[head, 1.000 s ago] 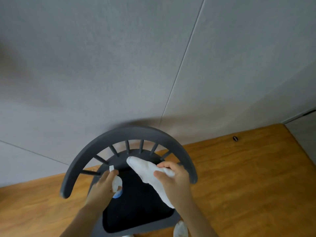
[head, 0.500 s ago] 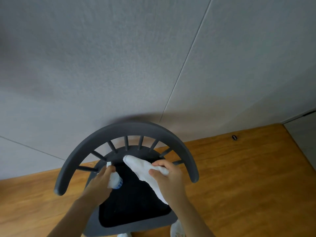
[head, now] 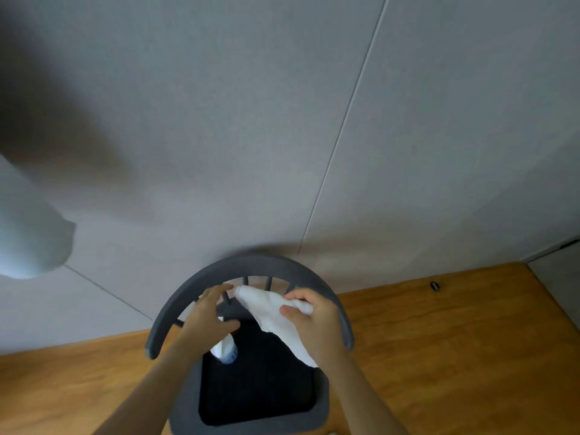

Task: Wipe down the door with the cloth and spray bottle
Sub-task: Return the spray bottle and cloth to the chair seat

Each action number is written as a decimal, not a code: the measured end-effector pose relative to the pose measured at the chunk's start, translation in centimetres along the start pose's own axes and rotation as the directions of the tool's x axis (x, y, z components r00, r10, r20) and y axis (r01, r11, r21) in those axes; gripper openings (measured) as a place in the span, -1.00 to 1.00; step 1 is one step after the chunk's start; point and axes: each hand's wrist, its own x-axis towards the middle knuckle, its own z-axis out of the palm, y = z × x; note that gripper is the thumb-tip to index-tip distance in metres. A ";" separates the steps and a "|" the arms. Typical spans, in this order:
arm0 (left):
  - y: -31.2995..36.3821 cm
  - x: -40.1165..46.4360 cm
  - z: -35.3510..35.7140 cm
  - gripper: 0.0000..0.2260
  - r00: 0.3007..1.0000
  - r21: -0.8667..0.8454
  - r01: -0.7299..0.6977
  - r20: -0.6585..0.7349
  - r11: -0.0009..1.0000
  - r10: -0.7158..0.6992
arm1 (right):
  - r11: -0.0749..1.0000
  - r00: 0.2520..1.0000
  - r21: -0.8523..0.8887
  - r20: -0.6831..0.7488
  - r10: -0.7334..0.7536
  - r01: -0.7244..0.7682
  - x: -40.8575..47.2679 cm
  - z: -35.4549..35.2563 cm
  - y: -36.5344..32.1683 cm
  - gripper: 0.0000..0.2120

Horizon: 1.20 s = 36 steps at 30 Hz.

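Observation:
My right hand (head: 317,321) grips a white cloth (head: 270,309) above a dark grey chair (head: 251,265). The cloth hangs from the hand down over the black seat (head: 260,390). My left hand (head: 207,318) hovers over the chair back with fingers stretched toward the cloth's upper end. Beneath its palm a small white spray bottle (head: 224,351) with a blue band shows on the seat; the hand hides its top, and its fingers are not curled round it. Grey wall panels (head: 282,120) fill the view ahead.
The chair stands on a wooden floor (head: 455,340) close to the wall. A small dark object (head: 434,286) lies on the floor at the right. A blurred pale grey shape (head: 28,233) hangs at the left edge. A pale surface (head: 561,271) meets the floor at far right.
My left hand has let go of the spray bottle and stretched its fingers up toward the cloth. The bottle now sits lower on the seat. My right hand still holds the cloth.

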 end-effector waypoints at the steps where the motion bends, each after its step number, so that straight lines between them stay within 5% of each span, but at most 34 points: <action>1: 1.9 -0.4 -1.4 -0.36 0.999 -0.055 -0.052 0.008 0.997 0.053 | 1.000 1.000 0.011 0.016 0.010 -0.010 -0.1 -0.7 -1.1 -0.88; 4: 7.8 -1.7 -5.7 -0.40 0.967 -0.053 -0.223 0.112 0.973 0.228 | 0.993 0.996 0.113 0.082 0.018 -0.027 -0.1 -3.0 -4.6 -0.80; 10: 15.6 -3.6 -11.2 -0.86 0.911 0.104 -0.397 0.169 0.912 0.377 | 0.994 0.991 0.051 0.086 -0.099 0.095 -0.1 -6.5 -10.6 -0.77; 16: 18.2 -5.6 -12.9 -0.87 0.896 0.141 -0.444 0.107 0.885 0.432 | 0.948 0.944 -0.186 0.256 -0.206 0.258 -0.8 -10.4 -12.7 -0.62; 19: 18.4 -6.2 -12.9 -0.83 0.892 0.173 -0.452 0.097 0.875 0.441 | 0.916 0.935 -0.280 0.290 -0.203 0.286 -0.8 -11.8 -12.5 -0.70; 28: 18.7 -6.6 -11.9 -0.66 0.894 0.155 -0.448 0.063 0.881 0.443 | 0.952 0.963 -0.205 0.196 -0.187 0.227 -0.7 -12.6 -10.9 -0.87; 36: 16.6 -7.0 -9.5 -0.67 0.918 0.057 -0.394 -0.026 0.917 0.396 | 0.977 0.981 -0.136 0.129 -0.147 0.165 -1.1 -11.5 -8.2 -0.76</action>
